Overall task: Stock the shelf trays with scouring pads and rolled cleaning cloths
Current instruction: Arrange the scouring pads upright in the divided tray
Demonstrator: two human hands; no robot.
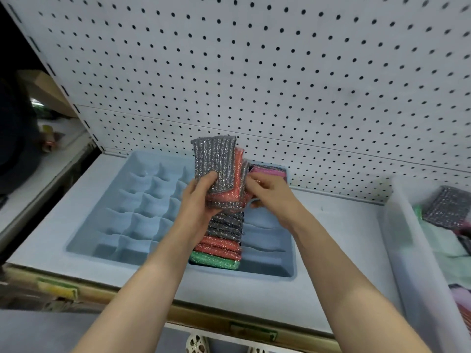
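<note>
A person's left hand (204,197) is gripping a fanned bunch of scouring pads (219,169) above the blue shelf tray (84,240), while the right hand (270,192) is pinching the bunch's right edge, apparently peeling one off. One column is already holding a row of standing pads (221,240) (grey, red, green), with pink pads (267,171) sitting at the back right. The grid cells on the left are waiting unfilled, so stocking looks barely begun; no rolled cloths are showing. A clear bin (397,225) at right is holding more stock. The pegboard (254,72) is backing the shelf.
</note>
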